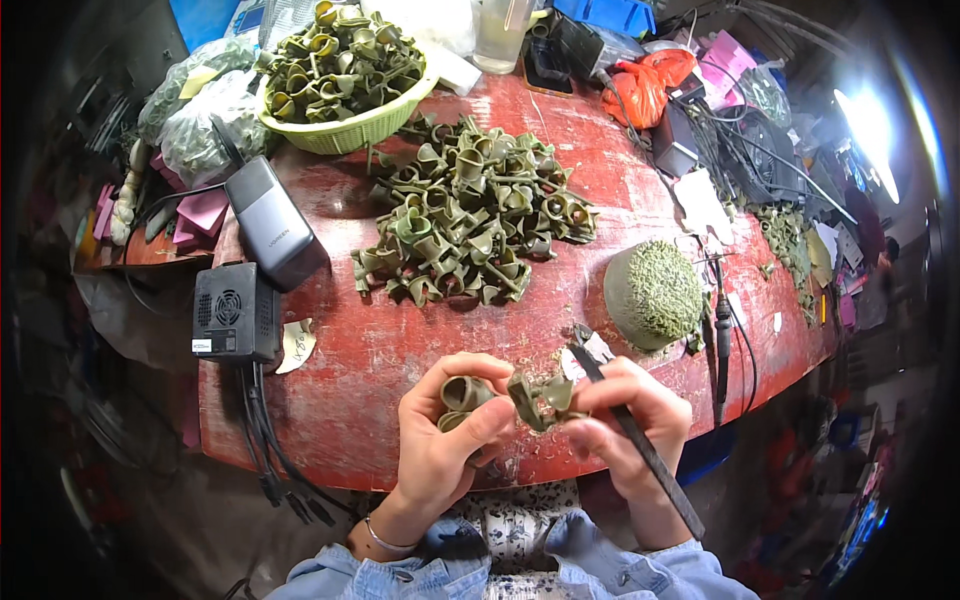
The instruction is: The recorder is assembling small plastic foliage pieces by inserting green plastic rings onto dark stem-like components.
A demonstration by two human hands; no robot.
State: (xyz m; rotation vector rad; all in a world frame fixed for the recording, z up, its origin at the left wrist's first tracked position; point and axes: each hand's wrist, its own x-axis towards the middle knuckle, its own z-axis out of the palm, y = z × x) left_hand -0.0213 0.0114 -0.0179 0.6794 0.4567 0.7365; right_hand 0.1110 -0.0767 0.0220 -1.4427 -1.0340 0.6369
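Note:
My left hand (440,430) is closed around olive-green, cup-shaped moulded pieces (463,392), one showing its round hollow end. Between both hands, near the table's front edge, is another olive-green piece (540,402) with curled, flared edges. The fingers of my right hand (635,425) pinch this piece at its right side. That same hand also grips a long, flat, dark blade-like tool (655,465), slanting from the table down past my wrist. Whether the left fingertips touch the middle piece is hard to see.
A heap of similar green pieces (470,215) lies mid-table, beyond my hands. More fill a green basket (345,135) behind it. To the right stands a round block (655,297) topped with green crumbs. A power bank (270,225) and black fan box (237,312) with cables sit left.

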